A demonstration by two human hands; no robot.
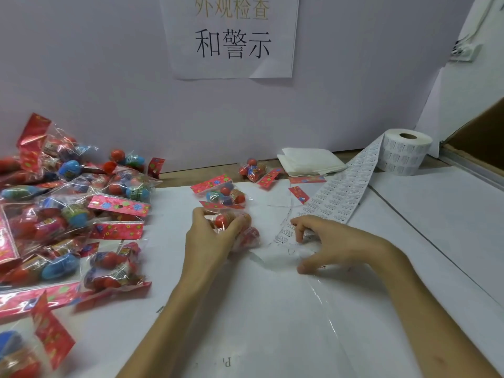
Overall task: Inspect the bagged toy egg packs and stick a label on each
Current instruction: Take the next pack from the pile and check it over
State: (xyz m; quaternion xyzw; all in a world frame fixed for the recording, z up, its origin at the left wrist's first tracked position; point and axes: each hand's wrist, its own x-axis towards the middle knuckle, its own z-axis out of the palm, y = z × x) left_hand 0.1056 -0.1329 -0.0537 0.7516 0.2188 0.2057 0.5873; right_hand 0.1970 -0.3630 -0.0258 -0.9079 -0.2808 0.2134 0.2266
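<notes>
A white table (272, 323) is seen from above, set against a pale wall on which a paper sign (231, 36) with printed characters is hung at the top centre. At the centre of the frame a pack (246, 230), a clear bag of red toy eggs, is gripped from the left by the left hand (212, 238), with the thumb and fingers curled round the bag and the bag resting on the table. A second pack (221, 193), with a red flowered header card, lies just above it and touches it. A third pack (255, 169) lies farther up, near the wall. The left of the frame is filled by a pile (68, 214) of many more packs holding red and blue eggs. At the upper right a roll (406, 152) of white labels stands on end, and from it a label strip (341, 192) is run diagonally down towards the centre. The lower end of the strip is touched by the bent fingertips of the right hand (335, 244), which is held spread, with the thumb well apart from the fingers and lower in the frame. Whether a label is being lifted cannot be told. A folded white sheet (308, 160) lies by the wall between the third pack and the roll. A loose red card (299, 194) lies just left of the strip. The edge of a brown box (480, 137) is seen at the far right.
</notes>
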